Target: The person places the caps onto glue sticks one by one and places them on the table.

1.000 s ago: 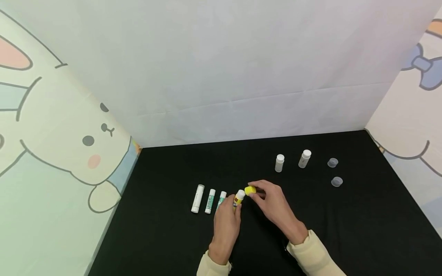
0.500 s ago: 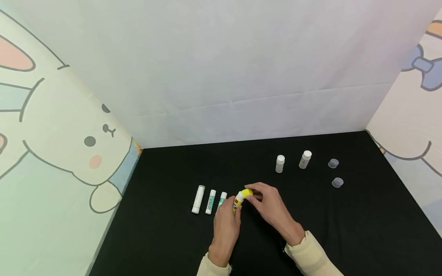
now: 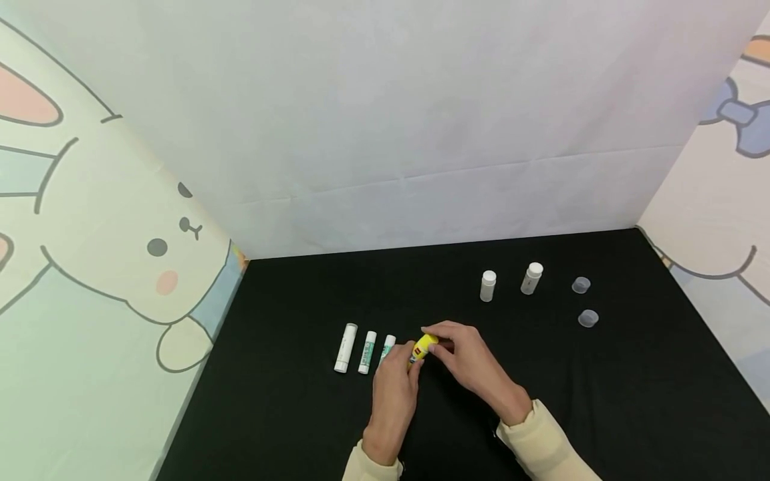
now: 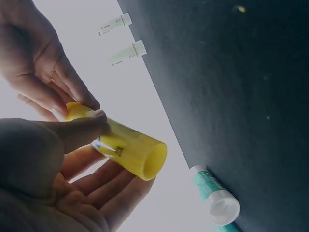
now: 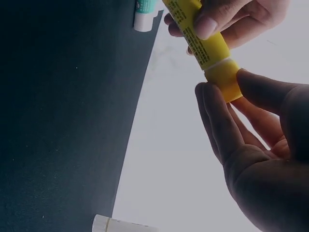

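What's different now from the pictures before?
The right hand moved the yellow cap to the left, onto the yellow tube, nearly hiding its white end. Nothing was let go: the right hand still holds the cap, the left hand the tube. The two clear cups and two white-topped bottles stayed put.

tubes [image 3: 367,353] crowding left hand [image 3: 394,394], bare cloth [image 3: 607,394] beside right hand [image 3: 473,363]
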### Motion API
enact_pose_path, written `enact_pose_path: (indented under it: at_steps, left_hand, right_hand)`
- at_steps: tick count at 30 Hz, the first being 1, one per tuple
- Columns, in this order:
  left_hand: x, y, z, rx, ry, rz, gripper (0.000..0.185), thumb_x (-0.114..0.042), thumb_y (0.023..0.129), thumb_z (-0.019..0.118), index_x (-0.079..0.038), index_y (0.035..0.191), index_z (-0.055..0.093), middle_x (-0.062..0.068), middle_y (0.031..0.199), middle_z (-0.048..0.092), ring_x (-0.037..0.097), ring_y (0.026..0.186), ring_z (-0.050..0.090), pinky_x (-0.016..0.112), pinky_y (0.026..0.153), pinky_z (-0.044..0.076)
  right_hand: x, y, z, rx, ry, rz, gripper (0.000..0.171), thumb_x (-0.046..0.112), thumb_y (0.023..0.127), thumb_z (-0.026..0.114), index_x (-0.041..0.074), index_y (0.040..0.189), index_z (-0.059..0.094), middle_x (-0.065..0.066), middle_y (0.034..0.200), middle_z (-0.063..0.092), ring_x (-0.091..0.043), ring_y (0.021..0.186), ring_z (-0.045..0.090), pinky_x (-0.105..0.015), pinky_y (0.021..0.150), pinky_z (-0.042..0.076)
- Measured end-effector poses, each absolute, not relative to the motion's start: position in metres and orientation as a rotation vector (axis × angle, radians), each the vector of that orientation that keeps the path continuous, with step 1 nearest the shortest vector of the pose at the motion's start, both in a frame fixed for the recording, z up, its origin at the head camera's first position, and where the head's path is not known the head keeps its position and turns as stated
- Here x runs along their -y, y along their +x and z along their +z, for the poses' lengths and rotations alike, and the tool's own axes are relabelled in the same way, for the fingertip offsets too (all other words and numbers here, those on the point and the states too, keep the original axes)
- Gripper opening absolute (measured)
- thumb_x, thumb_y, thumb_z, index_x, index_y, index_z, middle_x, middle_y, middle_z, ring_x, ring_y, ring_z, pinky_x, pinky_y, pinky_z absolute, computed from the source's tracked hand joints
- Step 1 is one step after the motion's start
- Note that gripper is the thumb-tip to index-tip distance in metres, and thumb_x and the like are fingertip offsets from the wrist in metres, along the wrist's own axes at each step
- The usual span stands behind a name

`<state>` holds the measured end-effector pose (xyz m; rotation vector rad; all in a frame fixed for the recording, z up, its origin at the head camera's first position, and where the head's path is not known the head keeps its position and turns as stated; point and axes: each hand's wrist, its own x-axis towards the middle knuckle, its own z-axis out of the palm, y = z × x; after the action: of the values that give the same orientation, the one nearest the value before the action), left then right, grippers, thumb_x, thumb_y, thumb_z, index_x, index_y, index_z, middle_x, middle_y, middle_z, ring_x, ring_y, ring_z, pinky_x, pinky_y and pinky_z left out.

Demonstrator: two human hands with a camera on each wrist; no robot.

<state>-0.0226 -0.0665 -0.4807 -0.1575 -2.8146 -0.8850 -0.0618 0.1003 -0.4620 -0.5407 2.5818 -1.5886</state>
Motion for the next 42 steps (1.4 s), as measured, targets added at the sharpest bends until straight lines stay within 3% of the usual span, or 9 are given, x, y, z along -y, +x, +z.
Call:
enact_pose_path:
  at_steps: [10, 16, 22, 42]
  left_hand:
    - [0.071, -0.023, -0.479, 2.754, -0.287, -0.879, 0.029, -0.007, 0.094, 0.078, 0.003, 0.122, 0.074, 0.014, 0.116, 0.076, 0.028, 0.103, 0.073, 0.043, 0.087, 0.061]
    - [0.076, -0.024, -0.475, 2.718, -0.325, -0.933, 0.013, -0.005, 0.09, 0.081, -0.008, 0.101, 0.073, 0.001, 0.093, 0.075, 0.017, 0.086, 0.069, 0.035, 0.075, 0.059]
    - [0.075, -0.02, -0.475, 2.729, -0.317, -0.947, 0.015, -0.006, 0.088, 0.083, -0.011, 0.092, 0.069, -0.002, 0.081, 0.069, 0.015, 0.079, 0.067, 0.032, 0.069, 0.055]
    - [0.07, -0.015, -0.482, 2.63, -0.374, -0.894, 0.021, -0.007, 0.084, 0.087, -0.006, 0.102, 0.076, 0.004, 0.091, 0.077, 0.017, 0.085, 0.072, 0.034, 0.074, 0.061]
  right_hand:
    - [-0.104, -0.065, -0.456, -2.558, -0.581, -1.551, 0.031, -0.006, 0.095, 0.073, -0.002, 0.126, 0.074, -0.013, 0.121, 0.074, -0.023, 0.101, 0.076, -0.026, 0.083, 0.061]
    - [-0.104, -0.065, -0.452, -2.542, -0.619, -1.517, 0.031, -0.006, 0.094, 0.075, 0.0, 0.124, 0.075, -0.011, 0.119, 0.075, -0.017, 0.097, 0.075, -0.025, 0.081, 0.06]
    - [-0.104, -0.063, -0.449, -2.559, -0.669, -1.466, 0.028, -0.007, 0.093, 0.075, 0.001, 0.12, 0.076, -0.009, 0.116, 0.075, -0.013, 0.094, 0.073, -0.026, 0.081, 0.06]
    - [-0.109, -0.056, -0.445, -2.595, -0.709, -1.419, 0.026, -0.006, 0.093, 0.075, 0.006, 0.116, 0.078, -0.005, 0.113, 0.077, -0.012, 0.096, 0.073, -0.026, 0.078, 0.06]
